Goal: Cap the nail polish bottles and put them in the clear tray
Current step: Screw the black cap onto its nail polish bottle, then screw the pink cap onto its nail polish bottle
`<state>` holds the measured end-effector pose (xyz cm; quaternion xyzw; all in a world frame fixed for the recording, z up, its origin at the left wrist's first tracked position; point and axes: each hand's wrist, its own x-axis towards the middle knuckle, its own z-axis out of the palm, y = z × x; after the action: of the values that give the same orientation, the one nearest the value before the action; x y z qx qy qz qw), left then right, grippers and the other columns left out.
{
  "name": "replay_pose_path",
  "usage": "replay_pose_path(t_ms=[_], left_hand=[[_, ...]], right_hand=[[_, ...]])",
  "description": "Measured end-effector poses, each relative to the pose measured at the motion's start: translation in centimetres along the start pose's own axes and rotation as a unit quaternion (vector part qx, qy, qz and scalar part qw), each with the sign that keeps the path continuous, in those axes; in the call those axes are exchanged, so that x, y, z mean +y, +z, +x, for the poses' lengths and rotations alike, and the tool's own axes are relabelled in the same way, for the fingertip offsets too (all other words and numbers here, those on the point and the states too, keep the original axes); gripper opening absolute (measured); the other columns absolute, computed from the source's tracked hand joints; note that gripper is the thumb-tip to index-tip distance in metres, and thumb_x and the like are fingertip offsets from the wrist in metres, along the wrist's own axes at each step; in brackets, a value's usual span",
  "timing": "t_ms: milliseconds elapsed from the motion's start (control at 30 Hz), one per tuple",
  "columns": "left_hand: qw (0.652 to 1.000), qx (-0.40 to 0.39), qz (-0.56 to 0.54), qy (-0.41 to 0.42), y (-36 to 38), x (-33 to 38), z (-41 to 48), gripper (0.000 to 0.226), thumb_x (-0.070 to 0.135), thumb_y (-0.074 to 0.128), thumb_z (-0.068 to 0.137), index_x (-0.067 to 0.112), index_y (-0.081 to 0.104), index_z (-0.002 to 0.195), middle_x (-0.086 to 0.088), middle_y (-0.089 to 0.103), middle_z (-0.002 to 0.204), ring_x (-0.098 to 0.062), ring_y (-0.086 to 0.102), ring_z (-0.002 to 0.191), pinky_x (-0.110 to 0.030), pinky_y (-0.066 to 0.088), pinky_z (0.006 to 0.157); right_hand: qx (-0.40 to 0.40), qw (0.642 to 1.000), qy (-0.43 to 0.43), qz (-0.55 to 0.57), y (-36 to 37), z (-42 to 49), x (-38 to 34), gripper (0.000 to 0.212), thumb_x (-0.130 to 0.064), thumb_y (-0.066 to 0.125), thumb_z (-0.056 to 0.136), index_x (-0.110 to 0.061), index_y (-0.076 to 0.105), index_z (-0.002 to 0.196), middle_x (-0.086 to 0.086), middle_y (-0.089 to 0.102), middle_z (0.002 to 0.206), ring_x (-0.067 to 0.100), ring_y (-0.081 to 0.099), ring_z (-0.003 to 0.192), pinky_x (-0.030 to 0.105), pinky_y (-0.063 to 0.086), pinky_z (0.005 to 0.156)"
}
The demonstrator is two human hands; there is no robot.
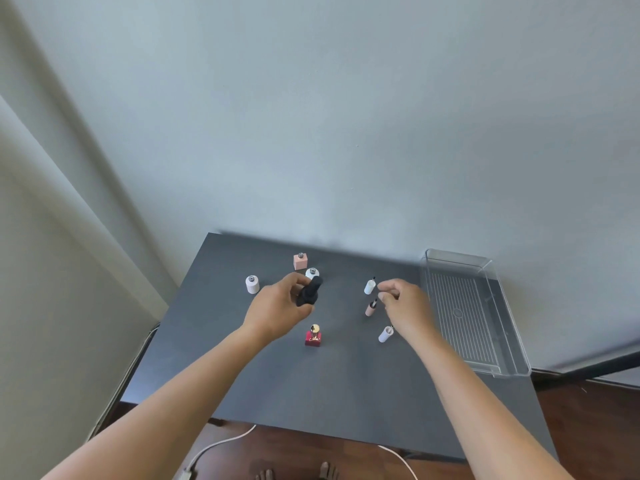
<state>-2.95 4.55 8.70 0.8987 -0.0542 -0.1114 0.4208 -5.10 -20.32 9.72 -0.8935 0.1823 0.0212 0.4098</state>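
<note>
My left hand (280, 306) grips a black capped nail polish bottle (310, 292), held tilted above the dark table (346, 393). My right hand (403, 303) hovers with fingers pinched together over three brush caps lying on the table: a pale blue one (369, 286), a pink one (370, 308) and a white one (385, 334). Nothing shows between its fingers. Open bottles stand further back: pink (300, 261), pale blue (312, 273), white (252, 284). A red bottle with a gold cap (313, 337) stands in front. The clear tray (512, 367) sits at the table's right edge.
A grey wall rises directly behind the table. White cables (221, 445) run over the wooden floor below the front edge, where my bare feet show. A dark bar (588, 367) crosses behind the tray at the right.
</note>
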Motion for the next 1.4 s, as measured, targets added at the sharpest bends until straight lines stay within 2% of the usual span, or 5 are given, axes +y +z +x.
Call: replay_pose_path(t_ms=[100,200,500,700,1400], left_hand=[[1.0,0.011,0.012,-0.014,0.2,-1.0,-0.3,0.032,0.023,0.07,0.078,0.034,0.058,0.105,0.02,0.065,0.091,-0.005,0.062,0.09,-0.028,0.052,0.077],[1.0,0.01,0.016,-0.022,0.6,-2.2,-0.5,0.031,0.016,0.068,0.079,0.032,0.06,0.104,0.017,0.066,0.093,-0.005,0.062,0.087,-0.026,0.051,0.076],[0.995,-0.011,0.092,-0.035,2.6,-4.9,-1.0,0.028,0.007,0.062,0.076,0.025,0.064,0.098,0.014,0.06,0.094,-0.014,0.062,0.087,-0.031,0.053,0.075],[0.989,-0.03,0.142,-0.03,3.8,-6.2,-0.8,0.026,0.01,0.062,0.08,0.022,0.061,0.102,0.006,0.059,0.099,-0.022,0.061,0.087,-0.029,0.046,0.065],[0.984,-0.016,0.171,-0.035,2.9,-7.5,-1.2,0.052,0.017,0.066,0.083,0.029,0.052,0.132,0.005,0.058,0.128,-0.017,0.062,0.105,-0.032,0.052,0.079]], right_hand=[[-0.009,0.993,-0.023,-0.117,1.1,0.6,0.5,0.027,-0.008,0.046,0.092,-0.026,0.063,0.105,-0.011,0.059,0.095,0.01,0.066,0.065,0.018,0.04,0.037],[-0.009,0.949,-0.07,-0.306,2.2,1.6,1.0,0.035,-0.012,0.051,0.091,-0.023,0.06,0.123,-0.001,0.06,0.114,0.024,0.049,0.109,0.032,0.047,0.078],[-0.029,0.858,-0.133,-0.496,4.8,4.3,2.9,0.036,-0.02,0.058,0.087,-0.025,0.057,0.123,-0.004,0.061,0.113,0.023,0.043,0.109,0.038,0.027,0.095],[-0.05,0.859,-0.128,-0.494,5.4,5.0,3.9,0.046,-0.02,0.054,0.093,-0.019,0.047,0.138,-0.006,0.064,0.115,0.022,0.044,0.114,0.041,0.022,0.103],[0.04,0.95,-0.134,-0.278,5.2,2.8,0.8,0.012,-0.028,0.059,0.088,-0.028,0.07,0.091,-0.007,0.067,0.089,0.021,0.055,0.093,0.032,0.021,0.093]])
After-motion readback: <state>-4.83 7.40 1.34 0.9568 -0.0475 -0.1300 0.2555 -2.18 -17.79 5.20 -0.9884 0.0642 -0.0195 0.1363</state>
